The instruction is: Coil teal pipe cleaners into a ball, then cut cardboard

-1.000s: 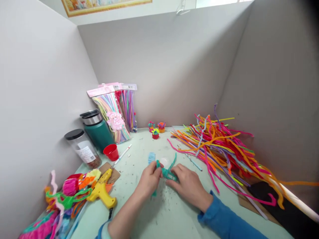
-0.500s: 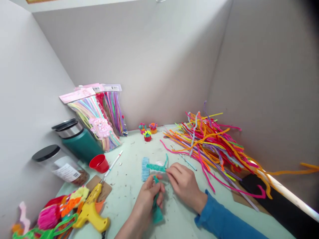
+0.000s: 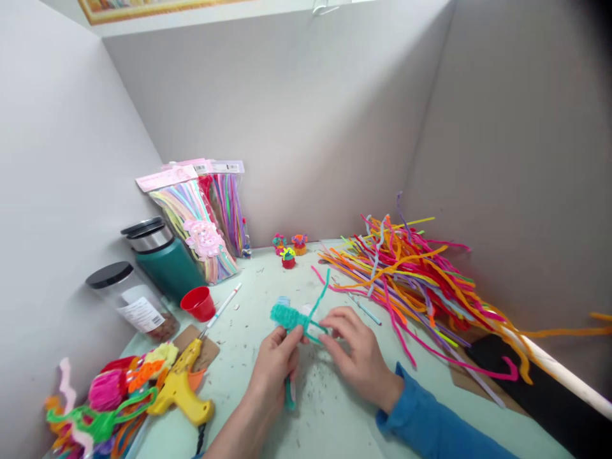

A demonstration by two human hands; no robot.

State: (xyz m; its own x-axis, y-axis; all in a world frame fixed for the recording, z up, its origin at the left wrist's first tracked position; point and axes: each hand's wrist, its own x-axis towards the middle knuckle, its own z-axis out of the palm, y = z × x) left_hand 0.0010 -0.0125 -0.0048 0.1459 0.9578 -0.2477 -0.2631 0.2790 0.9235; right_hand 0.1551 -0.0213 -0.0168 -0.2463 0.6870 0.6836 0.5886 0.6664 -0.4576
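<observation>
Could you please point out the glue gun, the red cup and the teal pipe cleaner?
glue gun (image 3: 178,389): head view, yellow body.
red cup (image 3: 199,311): head view, outer wall.
teal pipe cleaner (image 3: 285,315): head view, coiled part.

Both hands meet at the teal pipe cleaner (image 3: 289,317). The left hand (image 3: 275,363) comes up from just below it, forearm bare, grip pinched on it. The right hand (image 3: 356,357) is just right of it, blue sleeve (image 3: 430,427) behind, fingertips nipping its strand.

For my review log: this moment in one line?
left hand: grips teal pipe-cleaner piece | right hand: pinches its strand | nearby: glue gun, pipe-cleaner pile
</observation>
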